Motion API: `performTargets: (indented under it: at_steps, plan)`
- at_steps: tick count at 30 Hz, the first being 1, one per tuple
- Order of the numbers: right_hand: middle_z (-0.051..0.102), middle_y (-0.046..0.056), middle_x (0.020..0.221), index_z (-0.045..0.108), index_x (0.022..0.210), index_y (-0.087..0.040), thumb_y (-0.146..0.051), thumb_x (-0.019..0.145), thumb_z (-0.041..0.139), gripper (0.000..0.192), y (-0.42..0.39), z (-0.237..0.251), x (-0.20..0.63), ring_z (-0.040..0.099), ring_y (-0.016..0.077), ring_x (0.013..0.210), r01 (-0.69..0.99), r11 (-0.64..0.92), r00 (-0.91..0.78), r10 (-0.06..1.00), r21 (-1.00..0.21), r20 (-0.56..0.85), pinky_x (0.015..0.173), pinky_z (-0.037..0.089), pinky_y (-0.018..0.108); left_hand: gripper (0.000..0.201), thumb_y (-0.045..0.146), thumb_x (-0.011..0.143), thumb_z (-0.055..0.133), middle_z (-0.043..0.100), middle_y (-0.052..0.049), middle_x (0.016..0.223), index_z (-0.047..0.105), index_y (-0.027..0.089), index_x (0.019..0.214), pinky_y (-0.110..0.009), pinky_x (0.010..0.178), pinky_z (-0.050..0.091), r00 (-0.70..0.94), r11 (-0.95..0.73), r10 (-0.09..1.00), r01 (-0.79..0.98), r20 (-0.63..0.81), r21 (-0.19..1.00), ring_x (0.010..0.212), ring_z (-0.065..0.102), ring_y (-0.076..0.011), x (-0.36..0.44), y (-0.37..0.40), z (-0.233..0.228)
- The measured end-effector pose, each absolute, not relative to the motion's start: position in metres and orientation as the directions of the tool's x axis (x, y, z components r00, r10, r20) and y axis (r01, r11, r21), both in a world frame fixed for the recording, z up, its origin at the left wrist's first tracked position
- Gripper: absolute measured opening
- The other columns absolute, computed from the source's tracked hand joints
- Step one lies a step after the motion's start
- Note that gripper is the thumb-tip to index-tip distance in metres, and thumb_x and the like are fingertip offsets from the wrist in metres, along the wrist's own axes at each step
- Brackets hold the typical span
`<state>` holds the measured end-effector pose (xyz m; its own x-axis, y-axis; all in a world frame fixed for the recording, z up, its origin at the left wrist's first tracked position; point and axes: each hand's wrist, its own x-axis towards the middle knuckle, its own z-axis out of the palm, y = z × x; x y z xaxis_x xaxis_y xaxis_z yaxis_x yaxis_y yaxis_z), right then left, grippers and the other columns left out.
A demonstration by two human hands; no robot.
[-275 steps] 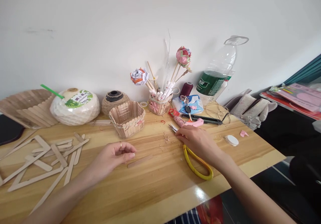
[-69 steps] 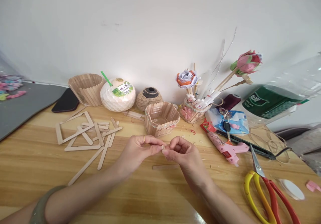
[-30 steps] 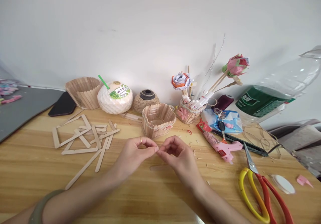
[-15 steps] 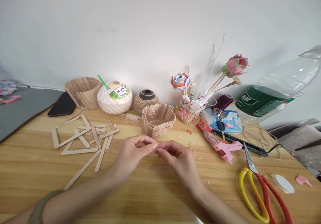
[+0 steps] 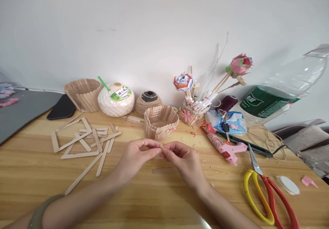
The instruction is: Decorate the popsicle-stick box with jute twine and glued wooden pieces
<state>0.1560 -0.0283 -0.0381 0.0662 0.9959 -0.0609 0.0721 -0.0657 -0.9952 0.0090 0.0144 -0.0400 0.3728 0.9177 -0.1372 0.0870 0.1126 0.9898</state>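
Note:
My left hand (image 5: 135,157) and my right hand (image 5: 183,160) meet fingertip to fingertip above the wooden table (image 5: 154,201). Together they pinch a tiny piece of wooden stick (image 5: 161,147); most of it is hidden by the fingers. There is a ring on my left hand and a green bangle on that wrist. A short flat stick (image 5: 162,170) lies on the table just under my right hand. A heart-shaped basket (image 5: 161,122) made of sticks stands right behind the hands.
Loose craft sticks and a stick frame (image 5: 82,143) lie at the left. A pink glue gun (image 5: 226,148) and yellow-and-red scissors (image 5: 264,194) lie at the right. Along the wall stand a stick basket (image 5: 83,93), a coconut drink (image 5: 115,99), a twine ball (image 5: 148,101), paper flowers (image 5: 195,95) and a big bottle (image 5: 280,92).
The scissors were put down 9 s ago and both hands came together on the small piece. In the last second the hands stay joined, shifting only slightly.

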Motion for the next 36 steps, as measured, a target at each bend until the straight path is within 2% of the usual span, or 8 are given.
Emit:
performTargets:
  at_steps: [3, 6, 10, 14, 18, 22, 28, 36]
  plan:
    - [0.062, -0.001, 0.064, 0.061, 0.067, -0.016, -0.031, 0.072, 0.061, 0.015, -0.026, -0.037, 0.158, 0.055, 0.0107, 0.06, 0.07, -0.08, 0.056, 0.996, -0.994, -0.076, 0.059, 0.043, 0.023, 0.011, 0.026, 0.07, 0.059, 0.066, -0.002, 0.078, 0.064, 0.018, 0.074, -0.029, 0.073, 0.044, 0.344, 0.06, 0.932, 0.15, -0.11, 0.987, 0.078, 0.059, -0.0182, 0.007, 0.014, -0.038]
    - [0.062, -0.001, 0.062, 0.059, 0.066, -0.016, -0.03, 0.072, 0.06, 0.015, -0.024, -0.037, 0.158, 0.053, 0.0103, 0.057, 0.074, -0.097, 0.039, 0.995, -0.992, -0.095, 0.058, 0.041, 0.023, 0.009, 0.024, 0.076, 0.052, 0.061, -0.002, 0.077, 0.058, 0.018, 0.074, -0.028, 0.067, 0.045, 0.278, -0.19, 0.952, 0.217, 0.126, 0.958, 0.074, 0.056, -0.017, 0.002, 0.017, -0.033]
    - [0.06, -0.001, 0.061, 0.057, 0.066, -0.017, -0.032, 0.073, 0.059, 0.017, -0.021, -0.039, 0.159, 0.052, 0.01, 0.055, 0.117, -0.103, 0.01, 0.995, -0.988, -0.103, 0.055, 0.04, 0.023, 0.018, 0.018, 0.079, 0.05, 0.058, -0.007, 0.102, 0.057, 0.019, 0.096, -0.036, 0.09, 0.039, 0.361, -0.677, 0.736, 0.392, 0.573, 0.623, 0.102, 0.049, -0.0216, -0.006, 0.033, -0.027]
    - [0.058, -0.002, 0.062, 0.057, 0.067, -0.017, -0.026, 0.076, 0.053, 0.013, -0.016, -0.042, 0.161, 0.05, 0.0093, 0.055, 0.261, -0.035, -0.031, 0.999, -0.965, -0.045, 0.054, 0.038, 0.021, 0.04, 0.024, 0.082, 0.05, 0.053, -0.01, 0.121, 0.045, 0.018, 0.122, -0.046, 0.102, 0.026, 0.602, -0.787, 0.617, 0.481, 0.507, 0.386, 0.124, 0.031, -0.0267, -0.007, 0.053, -0.025]
    - [0.059, -0.002, 0.064, 0.058, 0.068, -0.016, -0.018, 0.076, 0.051, 0.011, -0.014, -0.04, 0.164, 0.05, 0.0101, 0.059, 0.457, 0.05, -0.043, 0.999, -0.888, 0.033, 0.057, 0.037, 0.022, 0.017, 0.022, 0.085, 0.046, 0.064, -0.007, 0.097, 0.06, 0.02, 0.093, -0.05, 0.106, 0.009, 0.713, -0.822, 0.569, 0.505, 0.411, 0.261, 0.112, 0.045, -0.0242, -0.007, 0.062, -0.022]
    - [0.059, -0.002, 0.062, 0.06, 0.067, -0.017, -0.019, 0.078, 0.052, 0.013, -0.014, -0.033, 0.167, 0.048, 0.0094, 0.057, 0.504, 0.107, -0.104, 0.993, -0.857, 0.063, 0.053, 0.036, 0.021, 0.011, 0.02, 0.084, 0.045, 0.064, -0.002, 0.09, 0.057, 0.02, 0.082, -0.049, 0.106, 0.006, 0.733, -0.81, 0.573, 0.439, 0.365, 0.39, 0.098, 0.054, -0.0194, -0.011, 0.057, -0.014]
    - [0.059, -0.003, 0.055, 0.061, 0.067, -0.017, -0.024, 0.075, 0.057, 0.011, -0.019, -0.019, 0.17, 0.053, 0.0083, 0.049, 0.255, -0.069, -0.165, 0.98, -0.964, -0.114, 0.05, 0.043, 0.019, 0.013, 0.027, 0.085, 0.042, 0.056, -0.007, 0.1, 0.052, 0.02, 0.09, -0.032, 0.085, 0.039, 0.68, -0.644, 0.662, 0.303, 0.314, 0.702, 0.096, 0.051, -0.0195, -0.015, 0.046, -0.008]
    - [0.056, -0.005, 0.045, 0.061, 0.058, -0.016, -0.019, 0.069, 0.061, 0.011, -0.023, -0.006, 0.169, 0.047, 0.0052, 0.038, 0.181, -0.195, -0.144, 0.964, -0.964, -0.222, 0.039, 0.04, 0.016, 0.017, 0.023, 0.073, 0.056, 0.054, -0.005, 0.099, 0.051, 0.02, 0.089, -0.031, 0.087, 0.038, 0.637, -0.517, 0.728, 0.267, 0.254, 0.813, 0.099, 0.05, -0.0205, -0.01, 0.037, -0.01]
